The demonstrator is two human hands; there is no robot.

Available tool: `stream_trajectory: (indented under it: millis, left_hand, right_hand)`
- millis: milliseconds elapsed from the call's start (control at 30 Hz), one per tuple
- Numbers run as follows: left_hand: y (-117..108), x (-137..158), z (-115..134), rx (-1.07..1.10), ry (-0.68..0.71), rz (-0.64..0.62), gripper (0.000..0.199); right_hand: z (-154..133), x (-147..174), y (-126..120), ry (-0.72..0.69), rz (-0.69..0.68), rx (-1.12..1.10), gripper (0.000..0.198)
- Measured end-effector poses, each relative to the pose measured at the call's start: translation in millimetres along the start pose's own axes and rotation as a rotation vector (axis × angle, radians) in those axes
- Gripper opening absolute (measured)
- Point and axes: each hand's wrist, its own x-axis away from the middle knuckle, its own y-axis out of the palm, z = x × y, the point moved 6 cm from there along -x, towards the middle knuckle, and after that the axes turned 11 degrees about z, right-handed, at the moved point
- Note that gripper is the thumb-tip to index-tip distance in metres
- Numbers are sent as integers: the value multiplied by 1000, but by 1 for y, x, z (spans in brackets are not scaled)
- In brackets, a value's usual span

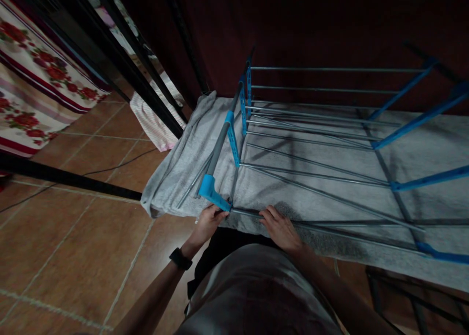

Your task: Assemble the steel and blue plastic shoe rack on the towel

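Note:
A rack frame of grey metal tubes and blue plastic brackets lies on a grey blanket. My left hand is closed round the lower end of the blue corner bracket, close to where a metal tube meets it. On that same tube, a little to the right, the fingers of my right hand are wrapped. A thicker grey tube runs up from the corner bracket to a second blue bracket. Just how the tube's end sits at the bracket is hidden by my left fingers.
Several loose tubes lie on the blanket. Long blue arms stick out at the right. Black metal posts stand at the left, above a tiled floor crossed by a cable. A dark panel backs the blanket.

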Motion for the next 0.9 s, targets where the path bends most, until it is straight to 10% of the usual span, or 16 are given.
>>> stream_trajectory:
  millis: [900]
  left_hand:
    - [-13,5,1,-98,-66,104,38]
  right_hand:
    - [-17,-17,5,-68,3,51,11]
